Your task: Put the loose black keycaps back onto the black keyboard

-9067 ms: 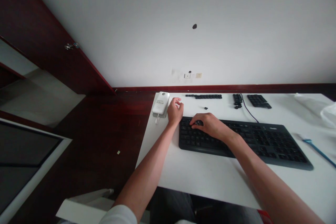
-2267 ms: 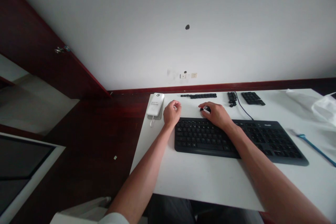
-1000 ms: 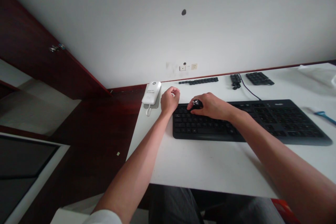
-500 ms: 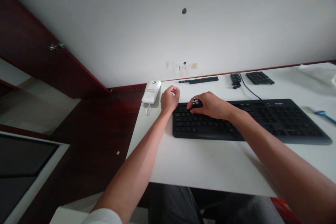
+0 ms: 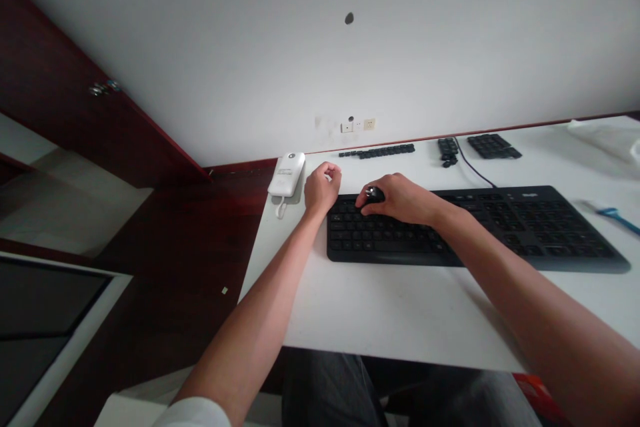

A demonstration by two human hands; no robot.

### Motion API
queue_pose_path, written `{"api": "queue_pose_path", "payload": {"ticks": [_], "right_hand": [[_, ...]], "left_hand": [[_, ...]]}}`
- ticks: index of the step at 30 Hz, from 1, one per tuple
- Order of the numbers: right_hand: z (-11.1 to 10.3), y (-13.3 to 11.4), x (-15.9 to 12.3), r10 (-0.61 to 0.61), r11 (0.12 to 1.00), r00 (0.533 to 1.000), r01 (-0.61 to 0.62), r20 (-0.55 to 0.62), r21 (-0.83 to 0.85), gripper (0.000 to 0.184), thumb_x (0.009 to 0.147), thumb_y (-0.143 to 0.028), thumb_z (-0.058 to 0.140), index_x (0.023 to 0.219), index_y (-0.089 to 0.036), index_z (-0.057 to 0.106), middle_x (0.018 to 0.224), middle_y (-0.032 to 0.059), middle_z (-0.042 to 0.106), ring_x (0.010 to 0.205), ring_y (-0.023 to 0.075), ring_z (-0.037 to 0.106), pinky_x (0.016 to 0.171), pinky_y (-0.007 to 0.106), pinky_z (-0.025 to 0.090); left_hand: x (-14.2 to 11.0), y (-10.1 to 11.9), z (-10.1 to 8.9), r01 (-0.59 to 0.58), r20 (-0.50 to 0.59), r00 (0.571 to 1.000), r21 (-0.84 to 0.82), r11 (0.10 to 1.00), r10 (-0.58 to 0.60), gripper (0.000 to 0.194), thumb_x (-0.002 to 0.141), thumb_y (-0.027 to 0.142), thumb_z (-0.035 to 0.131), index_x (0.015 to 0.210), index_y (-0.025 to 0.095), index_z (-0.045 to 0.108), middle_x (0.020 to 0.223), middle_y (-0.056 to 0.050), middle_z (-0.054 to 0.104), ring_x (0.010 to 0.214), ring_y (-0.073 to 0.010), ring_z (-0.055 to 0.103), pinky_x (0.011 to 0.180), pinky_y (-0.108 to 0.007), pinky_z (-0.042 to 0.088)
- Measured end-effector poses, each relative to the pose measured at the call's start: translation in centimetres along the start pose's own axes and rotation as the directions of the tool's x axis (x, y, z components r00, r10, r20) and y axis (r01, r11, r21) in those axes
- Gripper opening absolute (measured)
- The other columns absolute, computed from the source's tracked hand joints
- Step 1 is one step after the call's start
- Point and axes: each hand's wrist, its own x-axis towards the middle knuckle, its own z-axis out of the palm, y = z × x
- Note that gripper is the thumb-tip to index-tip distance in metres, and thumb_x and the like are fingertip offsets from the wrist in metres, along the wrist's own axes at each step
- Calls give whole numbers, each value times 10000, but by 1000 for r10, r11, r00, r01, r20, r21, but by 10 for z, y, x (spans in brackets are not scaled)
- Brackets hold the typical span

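Observation:
A black keyboard (image 5: 500,230) lies across the white table (image 5: 400,307). My right hand (image 5: 400,199) rests over its upper left rows, thumb and fingers pinched on a small black keycap (image 5: 374,194). My left hand (image 5: 321,189) sits on the table just left of the keyboard's top corner, fingers curled in a loose fist; whether anything is inside it is hidden. A row of loose black keycaps (image 5: 377,151) lies along the table's far edge.
A white power bank (image 5: 287,173) with a short cable lies at the table's far left corner. More keycap groups (image 5: 493,145) and the keyboard cable (image 5: 470,170) lie at the back. A blue tool (image 5: 617,219) lies at right, white plastic (image 5: 607,137) beyond it.
Over nine seconds the right hand went to the far keycaps and came back to the keyboard's upper left holding a keycap. In the last second both hands barely moved.

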Motion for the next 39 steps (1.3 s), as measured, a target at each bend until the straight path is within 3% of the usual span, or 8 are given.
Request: {"api": "queue_pose_path", "payload": {"ticks": [7, 10, 13, 17, 19, 21, 27, 39], "right_hand": [[-5, -1, -2, -24, 1000, 999, 24, -43, -5, 116, 809, -289, 784, 912, -265, 830, 858, 15, 801, 801, 219, 699, 770, 341, 497], [-8, -2, -2, -13, 998, 980, 24, -198, 52, 156, 847, -375, 761, 850, -224, 802, 777, 17, 751, 723, 189, 643, 720, 331, 454], [-7, -6, -2, 36, 956, 932, 73, -361, 283, 305, 852, -469, 759, 734, -195, 696, 648, -3, 619, 618, 148, 526, 627, 318, 392], [-4, -14, 3, 92, 594, 929, 237, -358, 769, 533, 882, -487, 689, 558, -248, 341, 493, -74, 265, 465, 97, 243, 477, 301, 243], [-4, -18, 11, 79, 417, 951, 241, -299, 876, 563, 859, -437, 690, 548, -257, 257, 483, -92, 173, 444, 85, 166, 449, 294, 194], [-4, -21, 22, 48, 353, 973, 193, -224, 916, 557, 832, -387, 699, 540, -253, 244, 469, -98, 153, 432, 77, 143, 436, 285, 162], [5, -32, 50, -7, 313, 986, 159, -166, 936, 524, 801, -321, 708, 536, -247, 261, 464, -101, 183, 427, 66, 157, 430, 265, 138], [17, -28, 45, 68, 244, 978, 176, -198, 954, 498, 819, -330, 707, 534, -248, 307, 476, -99, 204, 407, 56, 159, 394, 258, 121]], "left_hand": [[-1, 2, -1, 5, 9, 1000, 19, 1000, -5, 161, 931, 226, 573, 930, 249, 733, 966, -1, 770, 843, -161, 659, 785, -269, 461], [-1, 3, -1, 2, 13, 1000, 24, 1000, -3, 161, 933, 233, 574, 935, 249, 733, 971, -4, 772, 848, -164, 659, 790, -273, 462], [0, 3, -1, 21, 24, 999, 35, 999, -22, 157, 933, 240, 575, 935, 251, 731, 978, -6, 774, 848, -169, 658, 786, -277, 461], [0, 3, -1, 29, 31, 999, 47, 998, -30, 159, 935, 244, 569, 935, 256, 728, 993, -6, 774, 843, -172, 655, 785, -279, 452], [1, 3, -1, 30, 25, 999, 55, 998, -31, 155, 936, 254, 573, 928, 261, 727, 991, -3, 774, 857, -178, 659, 783, -281, 446], [1, 4, 0, 27, 23, 999, 63, 998, -29, 148, 935, 261, 580, 917, 261, 727, 992, -4, 775, 887, -185, 664, 786, -280, 444], [2, 4, 0, 43, 20, 999, 73, 996, -44, 136, 935, 271, 589, 922, 262, 724, 979, -3, 770, 842, -180, 659, 755, -281, 437], [2, 1, 3, 28, 24, 999, 104, 994, -30, 128, 943, 260, 597, 924, 251, 723, 962, 5, 772, 808, -160, 651, 729, -278, 452]]}}
